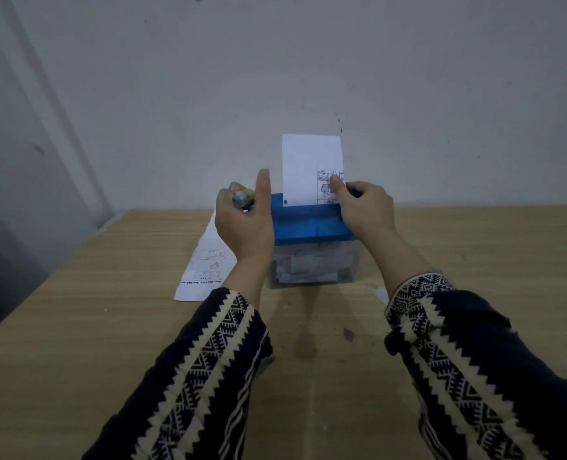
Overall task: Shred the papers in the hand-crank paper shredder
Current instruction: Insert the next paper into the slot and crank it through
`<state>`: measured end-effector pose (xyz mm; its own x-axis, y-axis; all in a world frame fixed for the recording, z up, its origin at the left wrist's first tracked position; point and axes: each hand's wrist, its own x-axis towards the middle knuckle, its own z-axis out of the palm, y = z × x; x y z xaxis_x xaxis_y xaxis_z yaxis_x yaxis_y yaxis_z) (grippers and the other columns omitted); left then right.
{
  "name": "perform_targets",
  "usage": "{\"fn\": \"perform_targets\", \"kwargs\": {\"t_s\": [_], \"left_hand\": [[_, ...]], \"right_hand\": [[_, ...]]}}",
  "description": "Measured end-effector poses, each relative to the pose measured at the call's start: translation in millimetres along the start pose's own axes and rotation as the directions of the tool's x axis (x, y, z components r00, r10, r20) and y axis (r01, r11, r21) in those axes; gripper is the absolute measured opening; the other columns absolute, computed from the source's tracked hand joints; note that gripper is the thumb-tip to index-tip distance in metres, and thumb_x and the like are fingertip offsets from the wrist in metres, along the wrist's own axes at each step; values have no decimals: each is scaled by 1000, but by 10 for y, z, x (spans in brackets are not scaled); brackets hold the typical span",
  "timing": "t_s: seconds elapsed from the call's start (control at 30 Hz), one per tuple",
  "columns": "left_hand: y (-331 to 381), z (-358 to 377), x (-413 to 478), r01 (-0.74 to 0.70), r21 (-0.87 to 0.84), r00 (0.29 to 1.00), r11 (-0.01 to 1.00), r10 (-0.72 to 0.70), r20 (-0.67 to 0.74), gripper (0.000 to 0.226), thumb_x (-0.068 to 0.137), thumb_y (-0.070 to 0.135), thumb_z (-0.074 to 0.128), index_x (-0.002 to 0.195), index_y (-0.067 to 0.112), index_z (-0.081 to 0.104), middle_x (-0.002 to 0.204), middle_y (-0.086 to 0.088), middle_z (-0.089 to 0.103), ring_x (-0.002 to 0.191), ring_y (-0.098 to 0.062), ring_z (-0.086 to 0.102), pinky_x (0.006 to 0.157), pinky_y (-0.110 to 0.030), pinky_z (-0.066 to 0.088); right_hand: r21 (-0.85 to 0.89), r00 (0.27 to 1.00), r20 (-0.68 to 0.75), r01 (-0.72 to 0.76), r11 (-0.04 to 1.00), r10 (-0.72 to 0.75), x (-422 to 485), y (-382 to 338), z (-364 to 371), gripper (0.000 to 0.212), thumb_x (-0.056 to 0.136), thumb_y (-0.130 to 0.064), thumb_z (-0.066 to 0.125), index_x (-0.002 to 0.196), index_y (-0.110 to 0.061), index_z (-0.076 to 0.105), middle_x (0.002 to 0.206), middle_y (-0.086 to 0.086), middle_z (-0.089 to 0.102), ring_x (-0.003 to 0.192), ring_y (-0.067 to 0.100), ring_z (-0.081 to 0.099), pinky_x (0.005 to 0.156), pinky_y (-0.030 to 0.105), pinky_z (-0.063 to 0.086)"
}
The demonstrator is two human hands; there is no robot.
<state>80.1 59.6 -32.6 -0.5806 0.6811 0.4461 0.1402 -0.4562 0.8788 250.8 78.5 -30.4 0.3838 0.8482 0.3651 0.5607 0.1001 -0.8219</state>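
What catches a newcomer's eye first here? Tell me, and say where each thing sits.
A white sheet stands upright in the slot of the blue shredder on the table, pinched at its lower right by the right hand. The left hand grips the crank on the shredder's left side. Another printed sheet lies flat on the table, left of the shredder.
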Motion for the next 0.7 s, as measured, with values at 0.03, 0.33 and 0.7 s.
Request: {"fn": "perform_targets", "kwargs": {"t_s": [0.03,0.33,0.7], "left_hand": [[26,4,-4,25,-6,999,1000,-25,-21,49,83,55,65,63,22,36,64,8,41,54,-4,36,56,-15,36],[127,-129,-178,246,-101,964,964,-254,-79,26,86,20,62,61,20,55,61,12,51,55,0,44,59,-18,38],[-109,-376,-442,121,-105,991,987,-113,75,17,100,13,51,107,14,66,101,12,67,95,2,61,84,-19,49]], "right_hand": [[3,1000,-2,-3,1000,3,5,2,1,56,88,-67,52,102,-17,74,100,-1,71,98,19,62,74,25,40],[-1,1000,-13,3,1000,-4,18,20,24,54,90,-64,51,107,-17,73,104,-2,71,98,17,60,77,25,40],[18,999,27,44,999,-45,-2,9,-27,56,91,-63,51,105,-14,74,89,-3,66,86,15,57,68,23,37]]}}
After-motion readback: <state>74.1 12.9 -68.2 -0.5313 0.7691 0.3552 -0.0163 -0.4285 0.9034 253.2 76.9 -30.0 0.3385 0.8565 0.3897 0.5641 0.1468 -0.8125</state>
